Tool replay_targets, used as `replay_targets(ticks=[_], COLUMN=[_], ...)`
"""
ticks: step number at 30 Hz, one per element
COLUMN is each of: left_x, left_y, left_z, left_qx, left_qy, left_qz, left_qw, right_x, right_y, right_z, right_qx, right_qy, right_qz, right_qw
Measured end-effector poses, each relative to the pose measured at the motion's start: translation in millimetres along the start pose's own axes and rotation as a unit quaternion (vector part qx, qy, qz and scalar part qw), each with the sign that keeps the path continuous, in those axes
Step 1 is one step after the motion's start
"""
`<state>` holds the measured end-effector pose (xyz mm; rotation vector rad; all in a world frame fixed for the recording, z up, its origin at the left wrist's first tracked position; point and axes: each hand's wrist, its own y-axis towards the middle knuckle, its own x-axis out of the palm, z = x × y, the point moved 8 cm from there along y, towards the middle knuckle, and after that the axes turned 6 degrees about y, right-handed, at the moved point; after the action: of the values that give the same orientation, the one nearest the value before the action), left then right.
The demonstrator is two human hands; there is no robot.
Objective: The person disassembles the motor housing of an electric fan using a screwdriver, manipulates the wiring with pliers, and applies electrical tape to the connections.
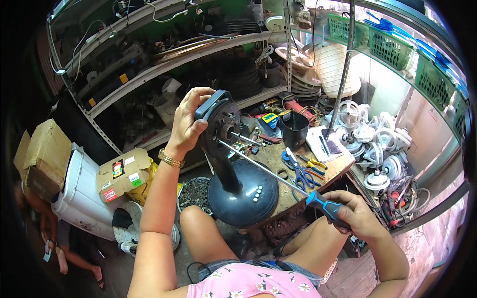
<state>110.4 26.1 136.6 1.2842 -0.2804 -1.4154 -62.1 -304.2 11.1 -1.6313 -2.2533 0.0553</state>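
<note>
Crowded metal shelving [164, 72] backs a cluttered workshop, where a black fan stand [229, 173] occupies the near left end of a wooden worktop [272, 158], its round base, dotted with white buttons, facing a seated person. The left hand [193, 116], partly open and wearing a gold-toned bracelet [171, 158] at the wrist, cups the fan's head, thumb in front and fingers bent over the top. The right hand [355, 214] is closed around the handle of a long screwdriver [318, 202], its shaft slanting up to the head; whether the tip sits in a screw cannot be told. Just right of the base lie a roll of tape [283, 173], purple-handled scissors [304, 177] and yellow-handled pliers [316, 163], with a black container [295, 130] behind them. Farther right, white plastic wheel-like parts [378, 180] pile up below green baskets [390, 47]. At left, an opened cardboard box [124, 173] stands near a white bin [84, 193]; beyond, another person's leg [82, 260] shows in shadow.
</note>
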Motion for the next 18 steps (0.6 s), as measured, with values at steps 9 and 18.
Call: replay_targets(ticks=[9, 18], left_x=[1, -3], left_y=[7, 6], left_z=[11, 11], left_qx=[0.016, -0.005], left_qy=[0.078, 0.080], left_qz=[-0.040, -0.045], left_qw=[0.996, 0.996], right_x=[-37, -26], right_y=[-9, 21], right_z=[-23, -22], right_qx=[-0.411, -0.422], right_qy=[-0.284, -0.270], right_qz=[0.194, 0.154], right_qw=[0.844, 0.852])
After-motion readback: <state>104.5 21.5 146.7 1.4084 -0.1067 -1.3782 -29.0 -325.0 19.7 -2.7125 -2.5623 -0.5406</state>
